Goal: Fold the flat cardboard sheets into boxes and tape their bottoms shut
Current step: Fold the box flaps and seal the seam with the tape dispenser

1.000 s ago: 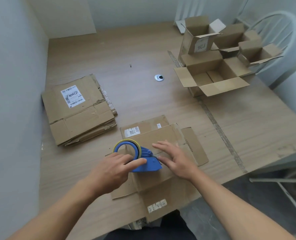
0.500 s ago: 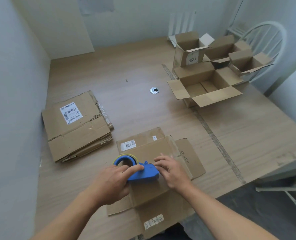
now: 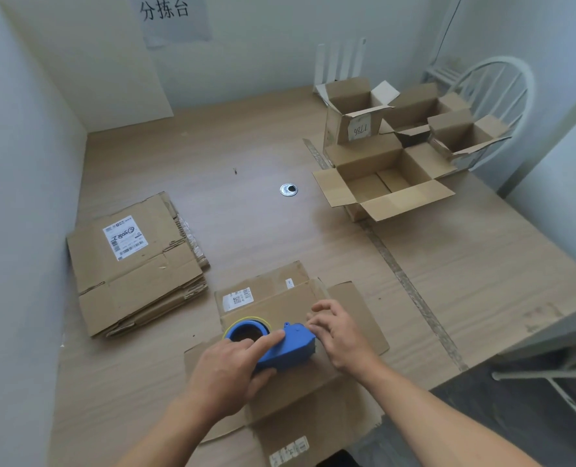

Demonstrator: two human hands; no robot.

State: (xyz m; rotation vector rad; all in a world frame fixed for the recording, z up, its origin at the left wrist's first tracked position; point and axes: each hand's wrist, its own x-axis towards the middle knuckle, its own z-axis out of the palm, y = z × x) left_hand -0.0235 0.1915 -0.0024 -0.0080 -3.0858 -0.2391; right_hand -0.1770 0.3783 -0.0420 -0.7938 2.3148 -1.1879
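A flat cardboard sheet (image 3: 280, 301) with its flaps spread lies at the table's near edge. On it sits a blue tape dispenser (image 3: 286, 348). My left hand (image 3: 232, 372) grips the dispenser's handle, index finger stretched along its top. My right hand (image 3: 339, 332) has its fingers curled at the dispenser's front end, over the cardboard; what the fingertips pinch is hidden. A stack of flat sheets (image 3: 135, 264) lies at the left. Several folded open boxes (image 3: 387, 183) stand at the back right.
The wooden table (image 3: 246, 214) has a metal cable grommet (image 3: 288, 189) in its middle and a tape strip running along its right part. A white chair (image 3: 495, 82) stands behind the boxes. Walls close in on the left and back.
The view has tilted up, showing more of the back wall. My right hand drew its fingers in from flat on the cardboard to the dispenser's front end. My left hand keeps its hold.
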